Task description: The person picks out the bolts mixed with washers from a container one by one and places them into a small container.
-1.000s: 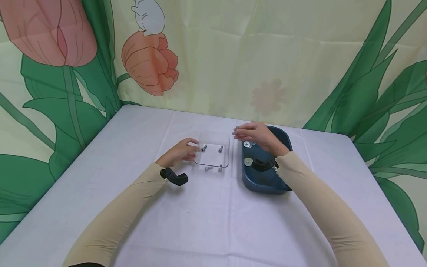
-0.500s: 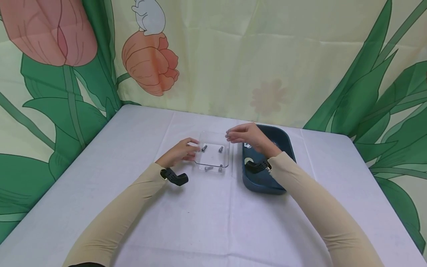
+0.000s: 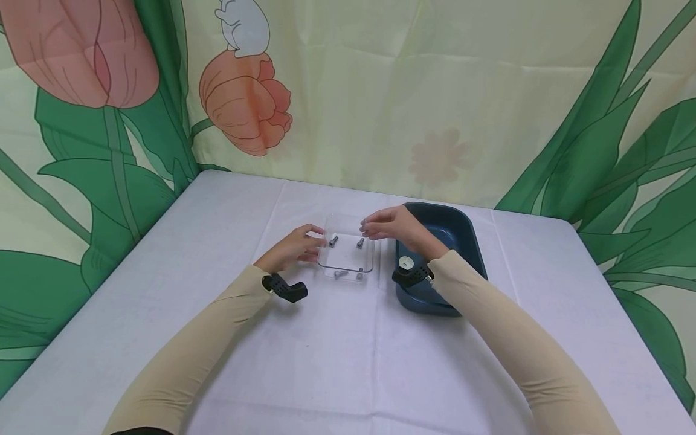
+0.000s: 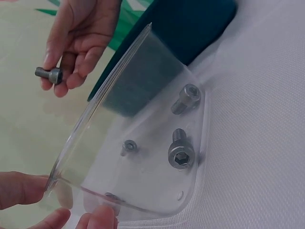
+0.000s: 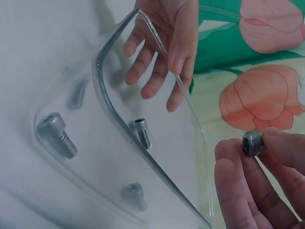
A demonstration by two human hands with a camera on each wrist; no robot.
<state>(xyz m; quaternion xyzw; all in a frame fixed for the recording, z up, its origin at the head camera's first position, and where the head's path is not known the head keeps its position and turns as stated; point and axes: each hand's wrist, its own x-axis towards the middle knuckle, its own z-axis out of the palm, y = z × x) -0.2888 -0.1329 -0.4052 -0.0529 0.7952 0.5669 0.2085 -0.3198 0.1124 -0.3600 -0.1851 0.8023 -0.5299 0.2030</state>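
Two hands worked over a white-clothed table, both arms in beige sleeves with a black wrist mount on each. The left hand gripped the left edge of a clear plastic plate, a square sheet with rounded corners; thumb and fingers closed on its rim, as the left wrist view showed near the fingertips. The plate stood just above the cloth on four short metal bolts, one near each corner, their hex-socket heads visible through the plastic in the wrist views.

The right hand hovered over the plate's far right corner and pinched a loose bolt between thumb and fingertips, the socket head facing the right wrist camera. From the left wrist view the same bolt lay sideways in the curled fingers, held clear of the plate.

Just to the right of the plate sat a dark blue tray, close beside it. Inside, near the right wrist, lay a pale metal washer. Behind the table hung a backdrop printed with orange tulips and green leaves.
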